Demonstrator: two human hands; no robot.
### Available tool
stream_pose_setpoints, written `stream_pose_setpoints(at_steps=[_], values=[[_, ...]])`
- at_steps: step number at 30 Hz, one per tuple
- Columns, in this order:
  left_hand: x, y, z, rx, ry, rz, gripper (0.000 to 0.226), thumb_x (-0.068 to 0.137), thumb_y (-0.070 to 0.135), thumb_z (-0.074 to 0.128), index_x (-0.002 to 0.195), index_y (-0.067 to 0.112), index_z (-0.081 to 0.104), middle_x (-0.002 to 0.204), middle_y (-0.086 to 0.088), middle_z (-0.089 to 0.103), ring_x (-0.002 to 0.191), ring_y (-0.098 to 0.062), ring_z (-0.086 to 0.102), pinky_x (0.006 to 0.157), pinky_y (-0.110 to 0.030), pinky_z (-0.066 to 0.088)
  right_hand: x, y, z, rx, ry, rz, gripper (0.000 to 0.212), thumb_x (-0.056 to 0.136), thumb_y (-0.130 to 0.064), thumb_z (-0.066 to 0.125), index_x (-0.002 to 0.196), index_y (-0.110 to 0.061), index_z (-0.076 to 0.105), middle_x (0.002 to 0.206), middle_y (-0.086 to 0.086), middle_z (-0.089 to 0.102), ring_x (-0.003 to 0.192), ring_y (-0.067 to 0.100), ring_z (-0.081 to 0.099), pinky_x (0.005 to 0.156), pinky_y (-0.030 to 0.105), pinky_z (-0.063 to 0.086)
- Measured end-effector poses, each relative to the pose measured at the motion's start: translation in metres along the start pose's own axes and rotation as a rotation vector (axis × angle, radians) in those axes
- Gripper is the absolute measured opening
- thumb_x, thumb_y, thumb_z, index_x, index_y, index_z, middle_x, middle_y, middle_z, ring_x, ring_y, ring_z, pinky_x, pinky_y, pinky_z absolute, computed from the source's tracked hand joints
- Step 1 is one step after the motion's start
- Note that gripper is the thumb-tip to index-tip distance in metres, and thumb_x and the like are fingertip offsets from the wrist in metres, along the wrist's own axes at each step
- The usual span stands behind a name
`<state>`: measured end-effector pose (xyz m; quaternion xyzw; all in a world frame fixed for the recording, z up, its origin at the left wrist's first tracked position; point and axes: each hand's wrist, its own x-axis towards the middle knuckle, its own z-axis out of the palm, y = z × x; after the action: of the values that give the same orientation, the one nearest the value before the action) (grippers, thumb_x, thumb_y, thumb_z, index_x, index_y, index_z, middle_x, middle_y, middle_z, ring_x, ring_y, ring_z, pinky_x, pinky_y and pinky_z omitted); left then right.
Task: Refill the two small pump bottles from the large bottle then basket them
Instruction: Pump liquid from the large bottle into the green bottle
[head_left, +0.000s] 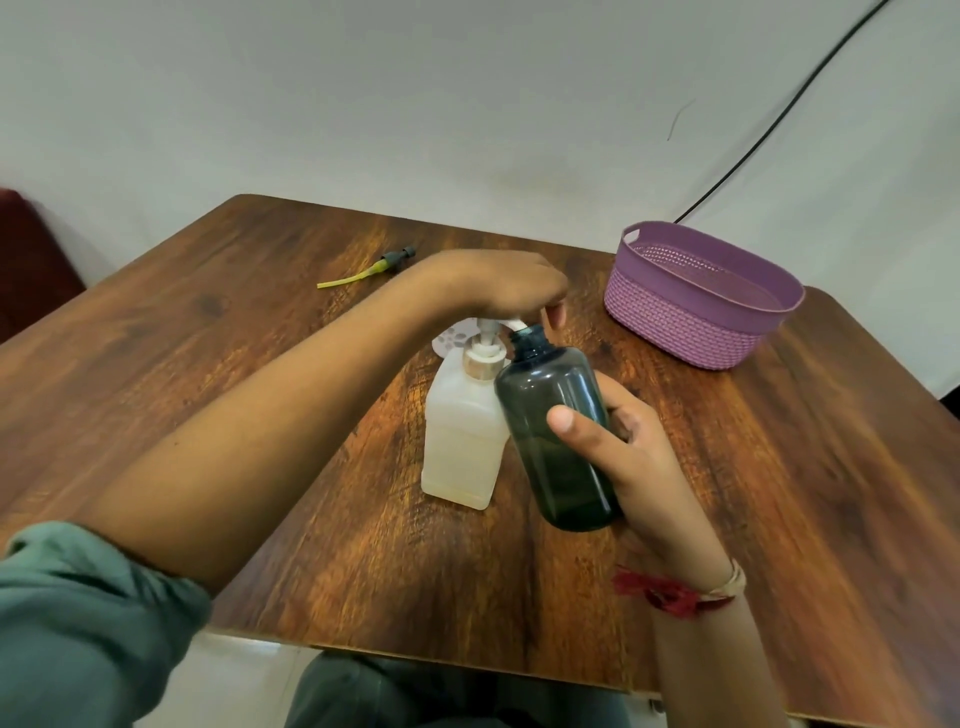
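A large frosted whitish bottle (462, 441) with a white pump (485, 353) stands upright at the middle of the wooden table (260, 322). My left hand (498, 283) lies on top of the pump head with its fingers curled down over it. My right hand (623, 447) grips a small dark smoky-green bottle (556, 431), lifted and tilted left. Its open neck sits right at the pump's spout; its cap is off. A loose pump top with a yellow tube (374, 270) lies on the table behind my left arm.
An oval purple woven basket (691, 317) stands at the table's far right with nothing seen inside. A white patterned object (454, 338) is mostly hidden behind the large bottle. A black cable (779, 119) runs down the wall behind.
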<state>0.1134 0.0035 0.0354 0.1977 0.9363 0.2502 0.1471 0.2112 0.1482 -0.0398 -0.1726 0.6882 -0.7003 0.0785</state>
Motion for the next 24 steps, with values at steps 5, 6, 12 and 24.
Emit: stream_pose_setpoints(at_steps=[5, 6, 12, 24], values=[[0.002, 0.001, -0.001, -0.013, 0.004, 0.008, 0.038, 0.104, 0.017, 0.026, 0.105, 0.004, 0.061, 0.102, -0.004, 0.059, 0.105, -0.024, 0.057, 0.098, -0.039, 0.046, 0.001, -0.003, 0.001, 0.013, -0.002, -0.014, 0.04, 0.067, -0.041, 0.068, 0.103, -0.024, 0.067, 0.097, 0.0, 0.071, 0.088, 0.016, 0.069, 0.066, 0.021, 0.052], [0.002, -0.001, 0.001, -0.029, 0.013, 0.005, 0.038, 0.103, 0.017, 0.026, 0.103, 0.003, 0.062, 0.097, -0.002, 0.059, 0.106, -0.025, 0.057, 0.098, -0.038, 0.046, 0.001, -0.003, 0.001, 0.009, -0.001, -0.012, 0.042, 0.066, -0.041, 0.068, 0.104, -0.023, 0.066, 0.097, 0.0, 0.071, 0.089, 0.017, 0.068, 0.066, 0.022, 0.052], [0.001, -0.002, 0.003, -0.039, 0.006, 0.003, 0.038, 0.104, 0.018, 0.025, 0.096, 0.007, 0.06, 0.087, 0.003, 0.057, 0.091, -0.016, 0.056, 0.086, -0.028, 0.043, -0.001, -0.002, 0.002, 0.012, 0.014, 0.006, 0.044, 0.065, -0.042, 0.069, 0.105, -0.021, 0.067, 0.096, 0.001, 0.071, 0.087, 0.017, 0.069, 0.065, 0.021, 0.052], [0.002, -0.002, -0.001, 0.111, -0.049, 0.034, 0.038, 0.104, 0.017, 0.027, 0.11, 0.006, 0.063, 0.114, -0.002, 0.058, 0.106, -0.018, 0.054, 0.096, -0.032, 0.042, 0.0, -0.002, 0.003, -0.03, 0.018, 0.011, 0.041, 0.067, -0.043, 0.069, 0.103, -0.024, 0.067, 0.099, 0.005, 0.07, 0.088, 0.022, 0.068, 0.066, 0.026, 0.053]])
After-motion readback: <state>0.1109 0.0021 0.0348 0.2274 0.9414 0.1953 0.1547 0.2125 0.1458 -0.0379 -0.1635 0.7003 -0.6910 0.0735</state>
